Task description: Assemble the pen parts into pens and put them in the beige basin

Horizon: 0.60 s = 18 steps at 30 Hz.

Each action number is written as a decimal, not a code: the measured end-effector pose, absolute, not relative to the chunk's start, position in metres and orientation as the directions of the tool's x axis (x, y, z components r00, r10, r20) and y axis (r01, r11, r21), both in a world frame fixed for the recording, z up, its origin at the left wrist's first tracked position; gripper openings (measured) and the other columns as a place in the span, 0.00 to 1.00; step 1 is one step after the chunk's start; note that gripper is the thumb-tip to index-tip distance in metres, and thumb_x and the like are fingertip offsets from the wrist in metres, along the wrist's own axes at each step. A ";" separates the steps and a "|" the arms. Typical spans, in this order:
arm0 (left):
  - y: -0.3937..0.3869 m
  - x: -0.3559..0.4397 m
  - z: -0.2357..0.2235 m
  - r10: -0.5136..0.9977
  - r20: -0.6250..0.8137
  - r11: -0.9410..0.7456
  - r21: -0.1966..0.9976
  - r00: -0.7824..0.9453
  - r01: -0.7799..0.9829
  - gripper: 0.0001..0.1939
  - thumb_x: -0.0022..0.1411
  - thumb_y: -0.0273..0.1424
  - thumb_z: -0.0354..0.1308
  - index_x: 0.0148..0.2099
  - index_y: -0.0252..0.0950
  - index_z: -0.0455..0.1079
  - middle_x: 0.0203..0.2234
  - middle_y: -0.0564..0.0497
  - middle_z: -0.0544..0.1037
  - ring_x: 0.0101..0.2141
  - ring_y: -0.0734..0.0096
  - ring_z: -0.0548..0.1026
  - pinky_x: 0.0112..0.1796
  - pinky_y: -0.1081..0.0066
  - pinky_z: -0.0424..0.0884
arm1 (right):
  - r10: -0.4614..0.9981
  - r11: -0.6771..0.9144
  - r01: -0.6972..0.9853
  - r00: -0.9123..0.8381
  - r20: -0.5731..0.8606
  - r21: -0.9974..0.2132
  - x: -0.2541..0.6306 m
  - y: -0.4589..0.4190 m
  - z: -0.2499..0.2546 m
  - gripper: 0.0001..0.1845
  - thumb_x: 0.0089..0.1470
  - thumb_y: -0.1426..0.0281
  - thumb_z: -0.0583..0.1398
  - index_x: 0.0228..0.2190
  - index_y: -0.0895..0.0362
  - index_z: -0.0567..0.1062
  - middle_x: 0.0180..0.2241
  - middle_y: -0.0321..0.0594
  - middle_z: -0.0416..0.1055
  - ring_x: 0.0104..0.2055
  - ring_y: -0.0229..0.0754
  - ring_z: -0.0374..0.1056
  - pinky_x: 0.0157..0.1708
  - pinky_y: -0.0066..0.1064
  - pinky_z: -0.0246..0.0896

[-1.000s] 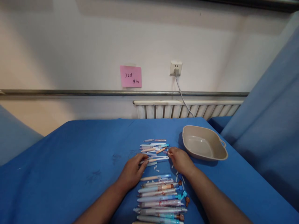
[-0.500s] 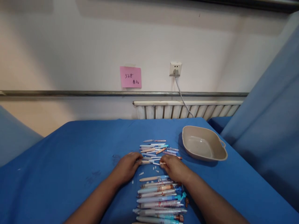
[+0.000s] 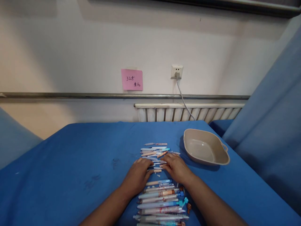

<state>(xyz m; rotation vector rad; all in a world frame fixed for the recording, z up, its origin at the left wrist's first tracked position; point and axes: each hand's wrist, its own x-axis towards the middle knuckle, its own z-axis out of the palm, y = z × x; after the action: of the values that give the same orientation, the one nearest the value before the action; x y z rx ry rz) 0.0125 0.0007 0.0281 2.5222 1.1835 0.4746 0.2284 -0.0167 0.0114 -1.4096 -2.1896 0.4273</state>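
My left hand (image 3: 138,174) reaches in from the left with bent fingers, closed around the left ends of loose pen parts. A short peach pen barrel (image 3: 157,171) pokes out by its thumb. Opposite it, my right hand (image 3: 176,166) is closed at the right ends of the same parts, with a small peach piece (image 3: 161,165) by its thumb. Thin white refills (image 3: 160,162) lie between the hands. Fingertips partly hide what each hand grips. Beyond them is a pile of disassembled pen parts (image 3: 148,153). Whole pens (image 3: 160,204) lie in a row nearer me.
A beige plastic basin (image 3: 199,146) stands at the right on the blue-covered table (image 3: 94,147). Small teal and brown pen toppers (image 3: 189,207) lie right of the pens. Behind are a radiator (image 3: 169,113), a wall socket with a cable (image 3: 176,72) and a pink note (image 3: 132,79).
My left hand has moved right and slightly nearer me, closing in on my right hand. My right hand has shifted slightly up over the parts. The view has tilted slightly.
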 end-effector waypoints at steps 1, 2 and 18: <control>0.001 0.012 0.027 0.773 0.173 -0.622 0.401 0.611 0.673 0.08 0.59 0.29 0.54 0.43 0.39 0.67 0.39 0.49 0.73 0.42 0.61 0.67 0.43 0.63 0.62 | 0.914 0.405 0.764 -0.336 0.227 -0.502 0.230 -0.017 0.011 0.14 0.53 0.68 0.60 0.44 0.52 0.71 0.44 0.41 0.69 0.48 0.45 0.62 0.48 0.36 0.53; 0.002 0.010 0.026 0.767 0.178 -0.630 0.393 0.617 0.670 0.09 0.58 0.29 0.55 0.43 0.39 0.67 0.40 0.49 0.73 0.42 0.61 0.67 0.44 0.63 0.62 | 0.918 0.397 0.774 -0.335 0.214 -0.492 0.231 -0.018 0.011 0.16 0.51 0.68 0.61 0.44 0.52 0.70 0.45 0.41 0.68 0.48 0.46 0.61 0.48 0.37 0.53; 0.004 0.007 0.044 0.763 -0.036 -0.573 0.424 0.645 0.701 0.05 0.55 0.33 0.57 0.32 0.38 0.66 0.27 0.54 0.73 0.29 0.68 0.69 0.29 0.73 0.59 | 0.884 0.441 0.667 -0.437 0.164 -0.600 0.225 -0.023 0.009 0.07 0.49 0.72 0.62 0.34 0.55 0.72 0.34 0.36 0.71 0.37 0.38 0.66 0.37 0.27 0.57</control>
<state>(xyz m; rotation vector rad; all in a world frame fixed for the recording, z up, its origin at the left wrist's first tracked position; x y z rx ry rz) 0.0069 0.0037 0.0440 2.4643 1.1553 0.2103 0.2251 -0.0234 0.0093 -1.3049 -2.2378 0.6334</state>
